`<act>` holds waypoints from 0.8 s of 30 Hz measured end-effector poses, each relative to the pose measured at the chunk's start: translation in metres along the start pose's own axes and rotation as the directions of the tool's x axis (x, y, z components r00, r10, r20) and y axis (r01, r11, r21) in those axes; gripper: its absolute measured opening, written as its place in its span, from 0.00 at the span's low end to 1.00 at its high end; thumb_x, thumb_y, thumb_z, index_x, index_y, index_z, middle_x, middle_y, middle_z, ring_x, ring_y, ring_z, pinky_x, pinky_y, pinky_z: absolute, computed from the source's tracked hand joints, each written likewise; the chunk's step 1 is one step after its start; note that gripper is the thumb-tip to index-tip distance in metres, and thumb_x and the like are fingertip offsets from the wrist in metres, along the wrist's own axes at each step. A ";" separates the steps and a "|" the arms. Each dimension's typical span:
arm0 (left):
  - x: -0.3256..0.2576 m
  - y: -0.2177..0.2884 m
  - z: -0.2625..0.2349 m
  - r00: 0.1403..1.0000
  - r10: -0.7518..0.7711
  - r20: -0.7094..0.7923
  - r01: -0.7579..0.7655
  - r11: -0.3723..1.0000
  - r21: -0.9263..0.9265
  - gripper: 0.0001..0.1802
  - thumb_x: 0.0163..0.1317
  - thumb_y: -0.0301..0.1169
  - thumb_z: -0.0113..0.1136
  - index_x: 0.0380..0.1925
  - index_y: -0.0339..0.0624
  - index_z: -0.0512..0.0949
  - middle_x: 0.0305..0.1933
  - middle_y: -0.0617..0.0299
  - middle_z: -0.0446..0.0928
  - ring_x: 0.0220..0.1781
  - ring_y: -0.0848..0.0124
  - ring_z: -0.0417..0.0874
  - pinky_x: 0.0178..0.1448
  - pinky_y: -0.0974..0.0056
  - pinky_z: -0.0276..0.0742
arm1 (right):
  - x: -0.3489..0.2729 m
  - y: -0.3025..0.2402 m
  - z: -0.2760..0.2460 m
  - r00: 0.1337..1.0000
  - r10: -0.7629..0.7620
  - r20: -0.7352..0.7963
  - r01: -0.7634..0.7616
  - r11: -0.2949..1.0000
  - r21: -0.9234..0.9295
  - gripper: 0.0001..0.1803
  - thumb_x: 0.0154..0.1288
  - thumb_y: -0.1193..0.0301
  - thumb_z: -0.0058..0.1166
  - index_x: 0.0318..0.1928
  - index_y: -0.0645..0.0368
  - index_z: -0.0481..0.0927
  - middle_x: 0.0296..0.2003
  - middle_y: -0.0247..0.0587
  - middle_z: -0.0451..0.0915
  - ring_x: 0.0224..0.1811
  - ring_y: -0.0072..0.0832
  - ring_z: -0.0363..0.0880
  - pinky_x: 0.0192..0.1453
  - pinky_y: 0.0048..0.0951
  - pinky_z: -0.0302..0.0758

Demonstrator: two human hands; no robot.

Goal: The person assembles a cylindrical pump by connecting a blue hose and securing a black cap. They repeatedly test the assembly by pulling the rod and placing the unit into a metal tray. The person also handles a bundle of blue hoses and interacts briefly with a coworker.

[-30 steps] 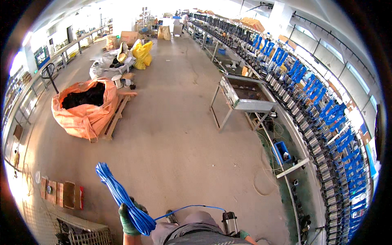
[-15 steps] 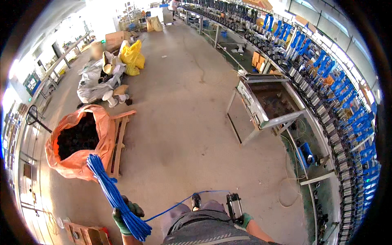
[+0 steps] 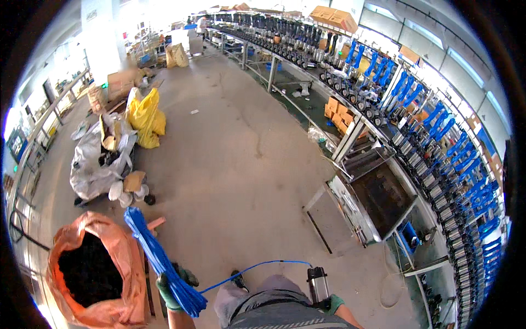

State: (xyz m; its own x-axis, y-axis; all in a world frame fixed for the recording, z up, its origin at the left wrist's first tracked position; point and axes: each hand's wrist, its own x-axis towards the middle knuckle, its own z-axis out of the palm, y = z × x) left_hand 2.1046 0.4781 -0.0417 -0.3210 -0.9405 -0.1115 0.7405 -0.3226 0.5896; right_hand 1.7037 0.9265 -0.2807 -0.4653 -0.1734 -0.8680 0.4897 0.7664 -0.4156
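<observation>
My left hand (image 3: 174, 286), in a dark green glove, is closed around a long coiled bundle of blue cable (image 3: 159, 257). The bundle tilts up and to the left. From it a single strand of blue cable loops across in front of my body to the right. That strand reaches the black top of a silver cylinder (image 3: 318, 286), which looks like a small pump or motor. My right hand (image 3: 332, 303), gloved in green, is closed on the lower part of the cylinder by my right hip; its fingers are mostly hidden.
An orange sack (image 3: 98, 263) of black pieces stands close at left. Beyond it lie white sacks (image 3: 98, 167) and a yellow sack (image 3: 147, 118). A metal-framed trough (image 3: 378, 192) juts out at right. Behind it a long rack (image 3: 408, 142) carries many silver cylinders and blue cable bundles.
I have moved forward: the orange sack and the trough are nearer, and more of the far rack shows. Both hands keep their holds; the cylinder has turned, showing more of its silver side.
</observation>
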 end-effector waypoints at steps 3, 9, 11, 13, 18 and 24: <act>0.122 0.001 0.044 0.994 -0.050 0.099 0.054 0.998 -0.034 0.31 0.63 0.50 0.63 0.55 0.34 0.76 0.26 0.55 0.79 0.28 0.57 0.84 0.32 0.52 0.84 | 0.010 -0.070 0.029 0.998 0.036 -0.054 -0.029 0.992 0.123 0.14 0.73 0.67 0.48 0.48 0.65 0.80 0.37 0.50 0.84 0.34 0.44 0.85 0.36 0.47 0.84; 0.319 -0.020 0.094 0.944 -0.135 0.302 0.134 0.991 0.023 0.32 0.64 0.49 0.64 0.57 0.35 0.73 0.29 0.54 0.79 0.29 0.58 0.84 0.34 0.52 0.84 | 0.066 -0.186 0.090 0.992 0.088 -0.089 -0.049 0.928 0.370 0.13 0.72 0.66 0.48 0.42 0.64 0.80 0.34 0.50 0.83 0.30 0.43 0.84 0.31 0.46 0.82; 0.373 -0.023 0.113 0.951 -0.137 0.278 0.125 0.990 0.060 0.33 0.64 0.50 0.63 0.58 0.34 0.73 0.30 0.54 0.79 0.30 0.57 0.83 0.34 0.52 0.83 | 0.096 -0.233 0.112 0.996 0.048 -0.073 -0.009 0.885 0.465 0.13 0.72 0.66 0.48 0.40 0.64 0.80 0.32 0.50 0.82 0.29 0.43 0.83 0.30 0.45 0.82; 0.420 -0.025 0.121 0.982 -0.103 0.159 0.087 0.991 0.104 0.33 0.65 0.51 0.61 0.58 0.34 0.73 0.31 0.54 0.78 0.31 0.56 0.82 0.34 0.52 0.80 | 0.121 -0.296 0.132 0.999 0.011 -0.037 0.012 0.812 0.584 0.14 0.71 0.66 0.47 0.39 0.64 0.80 0.31 0.50 0.82 0.27 0.43 0.83 0.28 0.45 0.81; 0.557 -0.017 0.168 0.855 -0.203 0.478 0.207 0.977 0.045 0.32 0.69 0.50 0.57 0.61 0.35 0.72 0.33 0.54 0.80 0.32 0.60 0.81 0.37 0.55 0.78 | 0.211 -0.463 0.153 0.982 0.190 0.008 -0.153 0.765 0.625 0.16 0.72 0.61 0.45 0.36 0.60 0.80 0.31 0.51 0.82 0.30 0.45 0.84 0.33 0.48 0.84; 0.717 -0.054 0.235 0.822 -0.268 0.503 0.185 0.960 0.209 0.32 0.70 0.50 0.56 0.63 0.36 0.71 0.32 0.54 0.79 0.32 0.59 0.81 0.39 0.54 0.78 | 0.259 -0.643 0.134 0.999 0.030 -0.024 -0.003 0.691 0.723 0.11 0.71 0.70 0.50 0.35 0.66 0.78 0.30 0.52 0.82 0.27 0.46 0.87 0.30 0.46 0.85</act>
State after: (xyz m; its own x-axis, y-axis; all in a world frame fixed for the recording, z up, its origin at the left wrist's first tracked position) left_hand 1.6958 -0.1539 0.0342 -0.7590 -0.6328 0.1532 0.5285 -0.4614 0.7126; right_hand 1.3674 0.3057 -0.2744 -0.4681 -0.1358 -0.8732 0.8729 0.0831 -0.4809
